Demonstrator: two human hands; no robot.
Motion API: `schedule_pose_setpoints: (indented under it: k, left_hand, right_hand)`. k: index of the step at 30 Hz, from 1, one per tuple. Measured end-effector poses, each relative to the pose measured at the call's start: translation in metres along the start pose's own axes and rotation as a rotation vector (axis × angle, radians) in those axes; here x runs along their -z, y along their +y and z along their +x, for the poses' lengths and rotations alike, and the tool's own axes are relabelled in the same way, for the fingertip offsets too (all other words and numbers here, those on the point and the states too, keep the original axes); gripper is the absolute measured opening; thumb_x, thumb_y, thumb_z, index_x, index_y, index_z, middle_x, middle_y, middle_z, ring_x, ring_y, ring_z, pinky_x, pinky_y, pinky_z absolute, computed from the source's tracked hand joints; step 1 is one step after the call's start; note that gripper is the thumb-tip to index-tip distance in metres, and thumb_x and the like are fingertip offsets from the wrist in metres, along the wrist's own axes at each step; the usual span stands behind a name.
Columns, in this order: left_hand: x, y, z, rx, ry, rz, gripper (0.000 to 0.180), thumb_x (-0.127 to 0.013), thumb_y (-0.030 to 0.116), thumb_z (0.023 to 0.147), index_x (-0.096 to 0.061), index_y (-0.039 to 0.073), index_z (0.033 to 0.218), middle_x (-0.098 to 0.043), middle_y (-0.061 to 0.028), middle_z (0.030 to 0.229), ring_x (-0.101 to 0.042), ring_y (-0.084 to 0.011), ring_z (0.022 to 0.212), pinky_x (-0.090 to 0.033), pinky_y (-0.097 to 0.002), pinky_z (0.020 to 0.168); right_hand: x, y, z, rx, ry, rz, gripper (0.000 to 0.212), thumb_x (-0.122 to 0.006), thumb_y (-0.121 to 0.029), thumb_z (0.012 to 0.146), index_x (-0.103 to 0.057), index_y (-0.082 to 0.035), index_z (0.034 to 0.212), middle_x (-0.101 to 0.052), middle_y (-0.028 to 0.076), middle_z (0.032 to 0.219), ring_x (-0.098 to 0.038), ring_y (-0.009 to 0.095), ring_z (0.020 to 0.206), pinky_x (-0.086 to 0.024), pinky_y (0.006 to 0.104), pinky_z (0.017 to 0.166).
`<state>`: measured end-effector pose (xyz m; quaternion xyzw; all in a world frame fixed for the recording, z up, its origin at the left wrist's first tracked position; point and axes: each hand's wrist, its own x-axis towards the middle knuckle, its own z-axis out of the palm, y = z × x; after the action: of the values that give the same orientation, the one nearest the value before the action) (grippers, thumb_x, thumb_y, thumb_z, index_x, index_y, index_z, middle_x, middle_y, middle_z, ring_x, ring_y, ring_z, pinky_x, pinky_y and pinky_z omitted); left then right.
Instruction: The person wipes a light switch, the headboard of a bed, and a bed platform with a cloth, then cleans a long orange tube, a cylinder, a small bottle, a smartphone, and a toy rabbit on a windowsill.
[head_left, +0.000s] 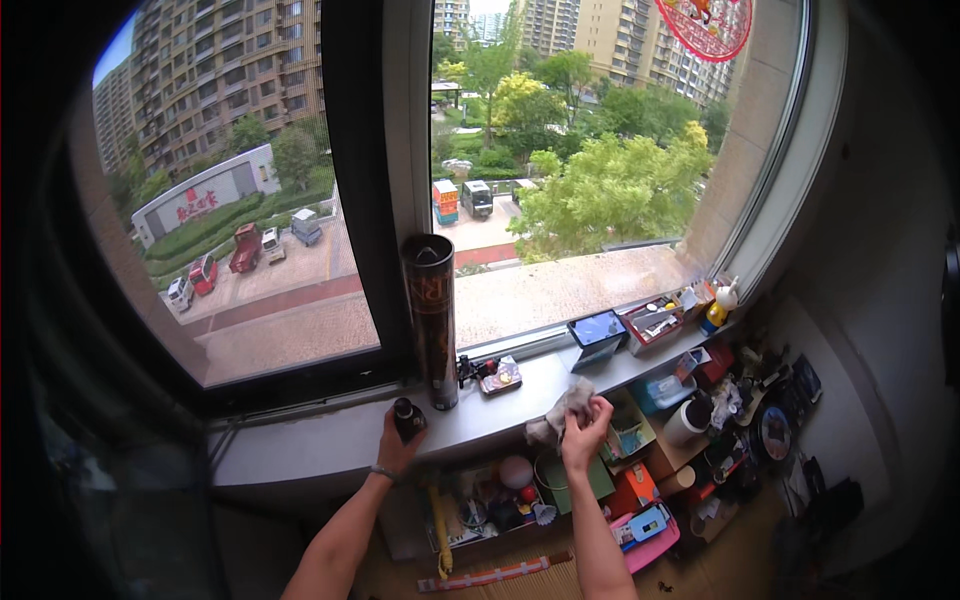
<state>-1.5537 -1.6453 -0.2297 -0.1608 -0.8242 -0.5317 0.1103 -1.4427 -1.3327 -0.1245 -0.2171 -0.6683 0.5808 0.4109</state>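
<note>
Left hand [398,452]: my fingers close round a small dark bottle [408,420], seen against the windowsill [290,452]; I can't tell whether it touches.
Tall dark cylinder [432,325]: upright on the sill, just right of my bottle.
Small tin [501,377]: lying beyond the cylinder.
Right hand [585,438]: my fingers pinch a crumpled grey cloth [556,418] at the sill's front edge.
Screen device [598,332]: propped behind the cloth, tilted.
</note>
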Motion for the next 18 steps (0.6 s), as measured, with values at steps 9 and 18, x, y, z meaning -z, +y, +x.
schedule_pose_setpoints:
  k: [9,18]
  left_hand:
    - [-0.013,0.036,-0.003,0.223,-0.061,0.306,0.078,-0.075,0.036,0.075,-0.029,0.009,0.132,-0.058,-0.0239,0.113,-0.059,-0.0472,0.097,-0.050,-0.0516,0.080]
    - [-0.011,0.038,-0.006,0.249,-0.041,0.305,0.078,-0.077,0.035,0.074,-0.029,0.010,0.130,-0.060,-0.0229,0.109,-0.061,-0.0474,0.092,-0.051,-0.0527,0.077]
  right_hand:
    - [-0.078,0.125,0.084,0.262,-0.233,-0.678,0.047,-0.056,-0.009,0.086,-0.046,-0.003,0.132,-0.047,0.020,0.126,-0.041,0.039,0.120,-0.031,0.0466,0.104]
    - [-0.079,0.135,0.092,0.478,-0.373,-0.697,0.036,-0.052,0.001,0.082,-0.064,-0.011,0.114,-0.055,0.011,0.119,-0.046,0.033,0.113,-0.037,0.0422,0.097]
